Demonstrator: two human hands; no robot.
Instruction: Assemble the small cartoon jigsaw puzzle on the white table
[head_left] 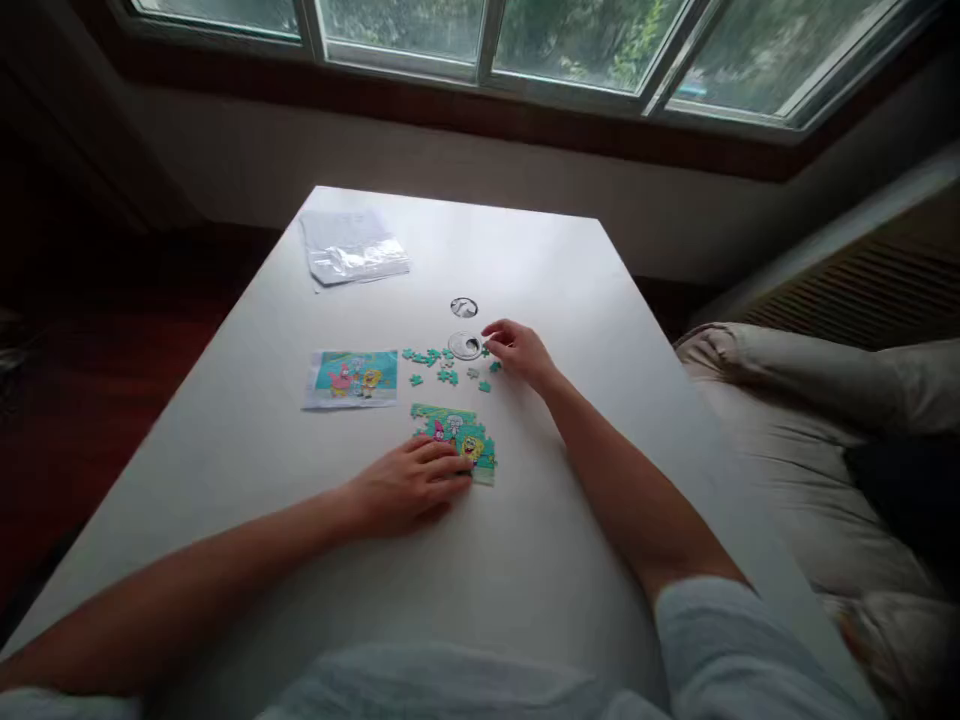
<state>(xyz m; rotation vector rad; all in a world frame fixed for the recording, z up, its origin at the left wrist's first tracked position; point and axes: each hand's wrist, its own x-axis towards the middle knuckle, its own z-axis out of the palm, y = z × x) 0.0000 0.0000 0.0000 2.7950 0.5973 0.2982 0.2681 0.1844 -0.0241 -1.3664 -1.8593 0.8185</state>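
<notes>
My left hand (416, 480) lies flat with its fingers stretched over the lower left of a partly joined cartoon jigsaw puzzle (454, 420), hiding that part. The puzzle's left and upper right edges are ragged. Beyond it, my right hand (521, 352) pinches thumb and fingertips together over a small green puzzle piece (486, 349), partly covered by the fingers. Several loose puzzle pieces (448, 376) are scattered to the left of and below these fingertips. Left of the puzzle lies a printed picture (355, 378) with the same cartoon figures.
A round ring-like disc (464, 346) sits beside the loose pieces, with a round reflective item (464, 308) behind it. A clear plastic bag with paper (352, 250) rests at the white table's (525, 260) far left. A beige sofa (765, 460) stands along the right side.
</notes>
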